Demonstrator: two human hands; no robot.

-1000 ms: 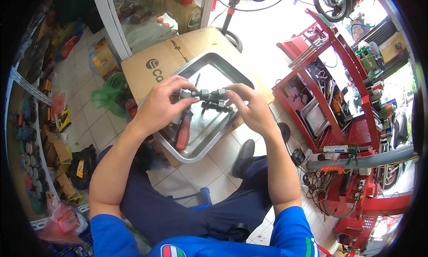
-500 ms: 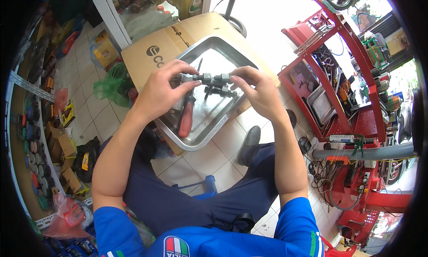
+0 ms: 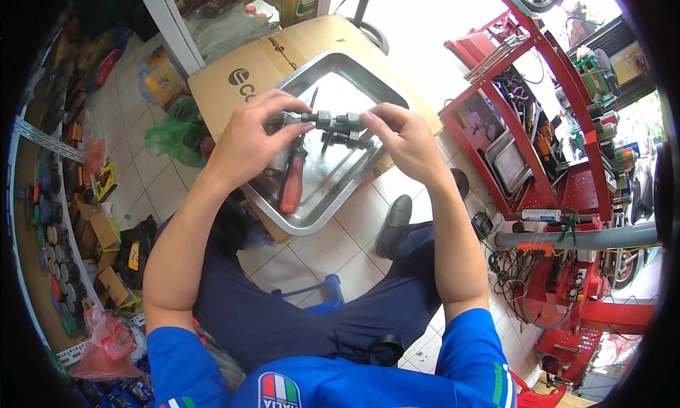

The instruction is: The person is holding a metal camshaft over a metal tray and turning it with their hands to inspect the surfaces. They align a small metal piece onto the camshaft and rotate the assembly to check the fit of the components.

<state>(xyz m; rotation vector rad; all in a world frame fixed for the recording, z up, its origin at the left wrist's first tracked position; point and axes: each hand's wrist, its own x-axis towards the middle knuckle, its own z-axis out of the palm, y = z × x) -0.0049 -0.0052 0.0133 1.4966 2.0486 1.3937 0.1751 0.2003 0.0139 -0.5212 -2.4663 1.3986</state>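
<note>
Over the metal tray [image 3: 322,227], both hands hold a dark metal screw tool [image 3: 324,119] with chunky blocks and threaded ends. Thumb and fingers of my left hand [image 3: 251,139] pinch its left end. My right hand [image 3: 409,140] is closed in a pinch at its right end. A second dark bolt-like piece [image 3: 350,140] shows just below the tool; whether it is joined to it I cannot tell. A screwdriver [image 3: 292,185] with a red handle lies in the tray beside my left hand, its shaft pointing away. A silvery part near my left hand is partly hidden.
The tray rests on a cardboard box [image 3: 212,96]. A red tool cart [image 3: 549,135] with trays and tools stands at the right, cables [image 3: 513,273] below it. Shelves of small goods [image 3: 60,245] line the left. A green net bag [image 3: 177,133] sits beside the box.
The whole view has shifted slightly, moving the scene a little up and left. Both hands keep their pinch on the screw tool, and the screwdriver stays in the tray.
</note>
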